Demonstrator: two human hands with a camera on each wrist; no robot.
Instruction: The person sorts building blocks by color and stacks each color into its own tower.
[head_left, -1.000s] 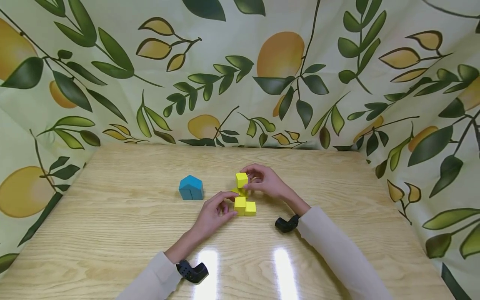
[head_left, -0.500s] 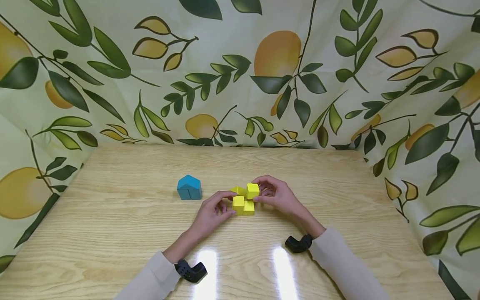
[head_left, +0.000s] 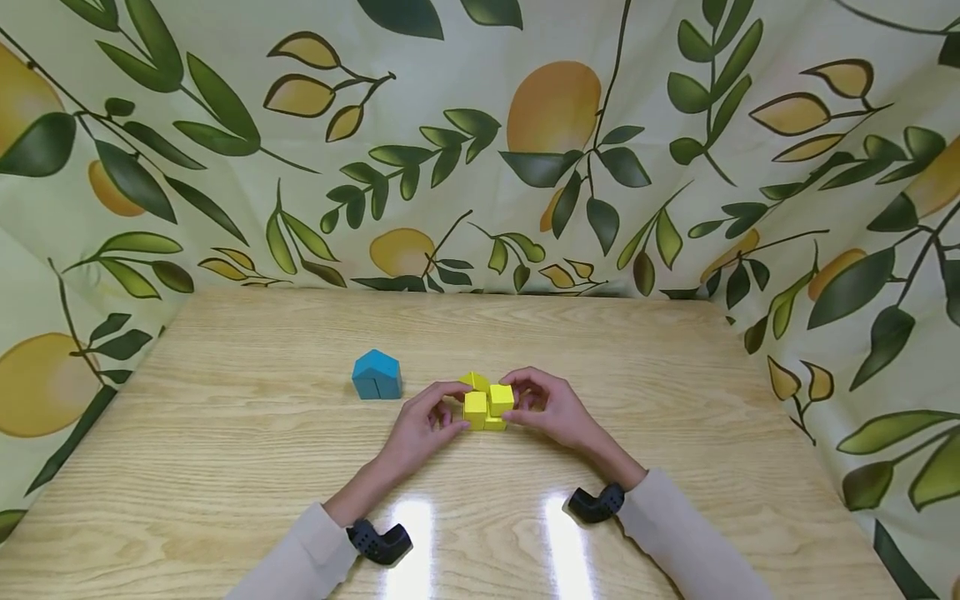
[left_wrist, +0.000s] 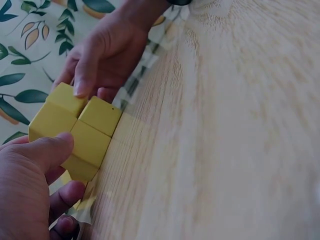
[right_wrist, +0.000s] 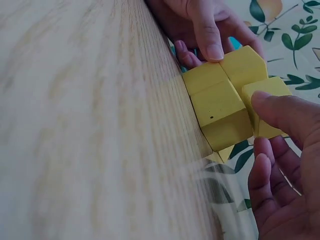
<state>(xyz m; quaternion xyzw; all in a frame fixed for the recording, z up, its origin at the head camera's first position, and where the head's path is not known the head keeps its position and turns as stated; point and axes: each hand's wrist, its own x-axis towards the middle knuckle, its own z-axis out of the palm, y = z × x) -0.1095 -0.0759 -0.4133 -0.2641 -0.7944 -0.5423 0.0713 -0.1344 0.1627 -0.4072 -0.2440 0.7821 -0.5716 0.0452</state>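
Observation:
Two yellow cubes sit side by side on the table; only part of the lower right cube (head_left: 495, 424) shows in the head view. On the lower left one stands another yellow cube (head_left: 475, 405), which my left hand (head_left: 420, 425) pinches between thumb and fingers. My right hand (head_left: 551, 406) holds a further yellow cube (head_left: 501, 399) by its right side, over the lower right cube. In the right wrist view this held cube (right_wrist: 270, 92) looks slightly out of line with the stack. A yellow triangular block (head_left: 473, 380) lies behind, partly hidden.
A blue house-shaped set of blocks (head_left: 377, 375) stands on the wooden table (head_left: 262, 467), left of the hands. A leaf-and-fruit patterned cloth (head_left: 450, 192) hangs behind the table's back edge and at its sides.
My right hand has brought its yellow cube from above the triangular block, first rightward, then toward me and down to the stack. My left hand stays on its cube.

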